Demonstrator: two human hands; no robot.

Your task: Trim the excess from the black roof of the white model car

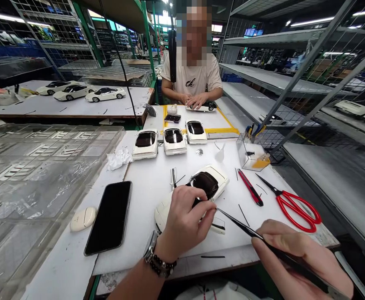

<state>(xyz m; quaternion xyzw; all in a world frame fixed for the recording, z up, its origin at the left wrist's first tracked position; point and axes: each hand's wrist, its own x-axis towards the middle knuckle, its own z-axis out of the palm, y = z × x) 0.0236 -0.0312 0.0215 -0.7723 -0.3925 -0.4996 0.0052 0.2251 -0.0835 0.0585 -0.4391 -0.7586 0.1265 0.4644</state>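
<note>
the left hand (185, 216) rests on the white model car (213, 180), fingers curled, with thumb and forefinger pinched at the edge of its dark roof. the car lies mid-board on the white table (157, 183), nose pointing to 1 o'clock. the right hand (295, 254) is clenched around black tweezers (236, 223), whose tip points to 10 o'clock and ends just beside the left thumb. from the car, a black phone (109, 216) lies at 8 o'clock, red scissors (296, 206) at 4 o'clock, a red pen (250, 188) at 3 o'clock, and 3 white cars (173, 141) in a row at 11 o'clock. at 12 o'clock, a co-worker's hands (196, 100) rest on another car.
</note>
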